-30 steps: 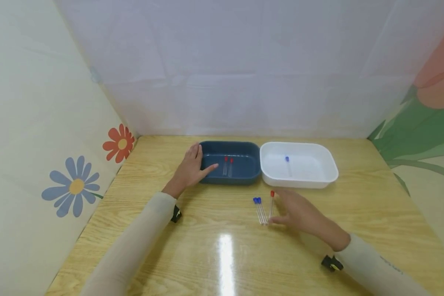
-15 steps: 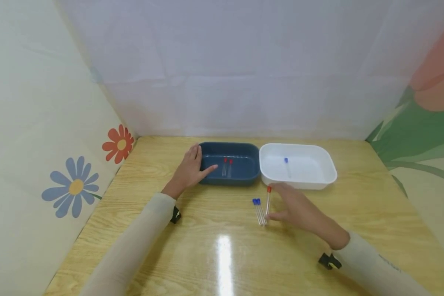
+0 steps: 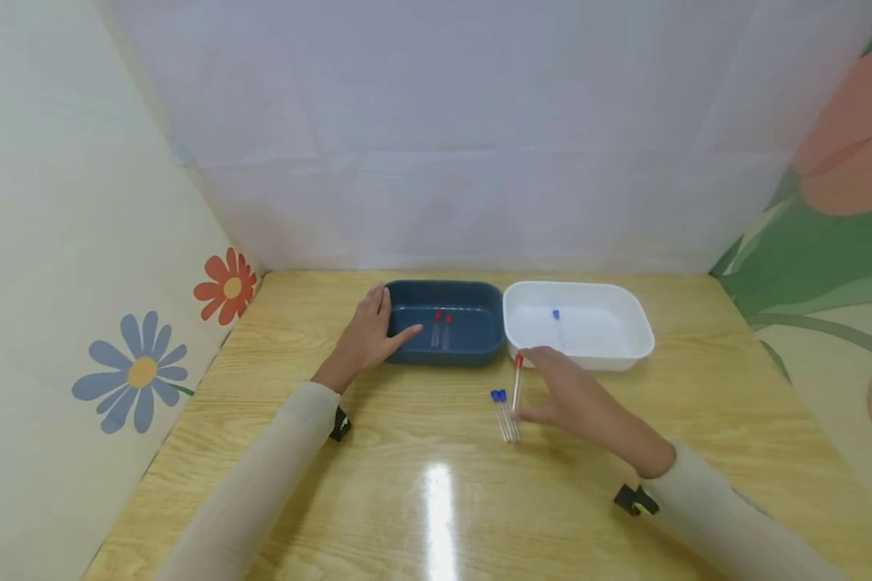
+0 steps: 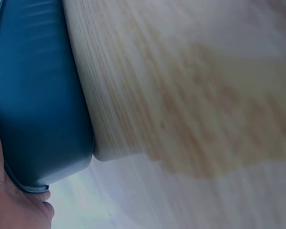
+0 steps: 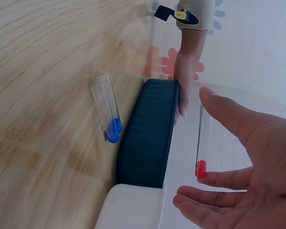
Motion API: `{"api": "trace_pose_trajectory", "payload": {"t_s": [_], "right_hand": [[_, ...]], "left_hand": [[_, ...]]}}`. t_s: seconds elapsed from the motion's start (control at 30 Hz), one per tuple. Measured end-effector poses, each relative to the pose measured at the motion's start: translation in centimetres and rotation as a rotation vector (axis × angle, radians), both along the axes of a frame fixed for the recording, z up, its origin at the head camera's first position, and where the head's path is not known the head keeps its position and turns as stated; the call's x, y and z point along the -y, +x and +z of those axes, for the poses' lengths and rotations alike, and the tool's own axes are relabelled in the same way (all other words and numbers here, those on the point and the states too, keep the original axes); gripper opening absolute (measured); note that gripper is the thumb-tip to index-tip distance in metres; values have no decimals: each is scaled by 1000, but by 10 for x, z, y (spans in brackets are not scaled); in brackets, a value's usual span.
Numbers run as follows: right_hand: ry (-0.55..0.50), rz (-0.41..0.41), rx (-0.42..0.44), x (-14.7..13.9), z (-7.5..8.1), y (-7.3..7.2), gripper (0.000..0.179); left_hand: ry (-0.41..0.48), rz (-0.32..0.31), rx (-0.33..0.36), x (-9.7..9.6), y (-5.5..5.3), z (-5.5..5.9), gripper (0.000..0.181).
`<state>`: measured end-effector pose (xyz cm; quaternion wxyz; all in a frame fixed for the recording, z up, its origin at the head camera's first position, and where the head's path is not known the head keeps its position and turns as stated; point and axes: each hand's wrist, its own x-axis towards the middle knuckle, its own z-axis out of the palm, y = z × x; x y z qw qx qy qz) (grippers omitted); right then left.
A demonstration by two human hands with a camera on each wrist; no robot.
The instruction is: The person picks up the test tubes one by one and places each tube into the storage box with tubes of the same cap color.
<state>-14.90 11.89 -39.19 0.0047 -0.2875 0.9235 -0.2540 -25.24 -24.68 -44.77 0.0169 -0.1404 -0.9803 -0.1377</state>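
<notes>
In the head view my right hand (image 3: pixel 577 397) pinches a red-capped test tube (image 3: pixel 517 386) between thumb and forefinger, just above the table. The right wrist view shows the held tube (image 5: pixel 200 138) with its red cap at the forefinger and its clear end at the thumb. My left hand (image 3: pixel 363 335) rests on the left end of a dark blue tray (image 3: pixel 446 357), fingers along its side and thumb across the front rim. Two red-capped tubes (image 3: pixel 442 329) lie in that tray. Two blue-capped test tubes (image 3: pixel 505 415) lie side by side on the table.
A white tray (image 3: pixel 589 361) stands against the dark blue one on the right, with one blue-capped tube (image 3: pixel 556 315) inside. Behind the trays the wood-grain table (image 3: pixel 378 484) meets a pale backdrop. Walls with painted flowers flank it.
My right hand has lifted the red-capped tube slightly and carried it a little left and toward the trays. My left hand stays on the dark blue tray. The head view has shifted slightly.
</notes>
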Motion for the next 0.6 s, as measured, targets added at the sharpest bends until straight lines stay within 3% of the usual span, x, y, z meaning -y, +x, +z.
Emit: {"api": "trace_pose_trajectory", "payload": {"t_s": [0.6], "right_hand": [[36,-7,-3,7,10,-15,95]], "left_hand": [[-5,6,10,-1,-1,0,109]]}}
